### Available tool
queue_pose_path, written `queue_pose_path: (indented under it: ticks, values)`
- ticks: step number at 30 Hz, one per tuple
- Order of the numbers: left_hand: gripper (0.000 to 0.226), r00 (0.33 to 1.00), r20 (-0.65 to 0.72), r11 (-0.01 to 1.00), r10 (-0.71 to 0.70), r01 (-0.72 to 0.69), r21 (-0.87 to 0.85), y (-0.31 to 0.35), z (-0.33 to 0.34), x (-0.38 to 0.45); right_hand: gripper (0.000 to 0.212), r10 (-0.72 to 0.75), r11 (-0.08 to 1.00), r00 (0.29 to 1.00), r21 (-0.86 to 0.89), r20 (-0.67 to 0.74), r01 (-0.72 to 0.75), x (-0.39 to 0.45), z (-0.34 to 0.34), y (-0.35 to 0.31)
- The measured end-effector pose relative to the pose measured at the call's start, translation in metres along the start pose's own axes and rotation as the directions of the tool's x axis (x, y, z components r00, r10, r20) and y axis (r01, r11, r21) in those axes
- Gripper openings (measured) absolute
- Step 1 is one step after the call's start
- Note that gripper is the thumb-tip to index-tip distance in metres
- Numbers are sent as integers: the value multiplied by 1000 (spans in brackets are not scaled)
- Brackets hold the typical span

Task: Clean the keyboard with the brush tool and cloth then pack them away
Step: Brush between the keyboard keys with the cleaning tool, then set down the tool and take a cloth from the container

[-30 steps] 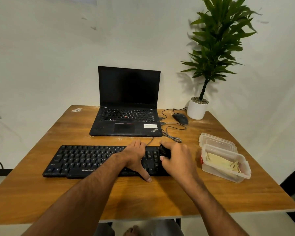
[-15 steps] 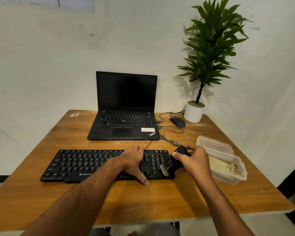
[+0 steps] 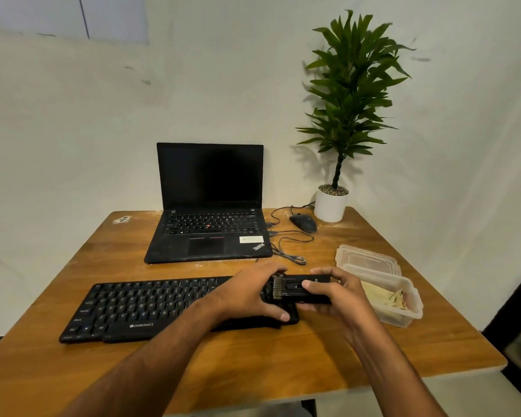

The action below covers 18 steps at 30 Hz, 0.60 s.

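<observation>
Now the right hand is gripping the brush tool, the left hand is steadying the keyboard; brushing seems finished, wiping is coming next

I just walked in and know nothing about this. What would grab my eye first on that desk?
Probably the two hands at the middle front: the right hand grips a black brush tool over the right end of a black keyboard, where the left hand rests. Behind them an open laptop shows a dark screen, and a tall green plant in a white pot stands at the far right corner.
</observation>
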<state>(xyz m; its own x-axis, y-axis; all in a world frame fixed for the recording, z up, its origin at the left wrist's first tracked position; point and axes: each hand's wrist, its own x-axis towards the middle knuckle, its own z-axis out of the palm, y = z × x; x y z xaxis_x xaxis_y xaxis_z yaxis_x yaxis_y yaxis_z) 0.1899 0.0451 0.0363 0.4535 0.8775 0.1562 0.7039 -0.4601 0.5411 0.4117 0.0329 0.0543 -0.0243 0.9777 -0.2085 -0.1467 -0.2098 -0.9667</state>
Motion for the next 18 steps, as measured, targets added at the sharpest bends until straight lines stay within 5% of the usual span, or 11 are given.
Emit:
queue_pose_path:
  ticks: [6,12,18]
  values:
    - [65,972,-185,989,142,-149,-22,16,1,3,25,0,998,999,55,52,-3,0,1,0]
    - [50,945,-233,973,231,-224,57,30,4,3,42,-71,965,997,-256,-43,58,-5,12,1]
    - [45,937,-214,961,276,-263,87,34,8,6,38,-59,987,998,-153,-36,53,-6,-1,1]
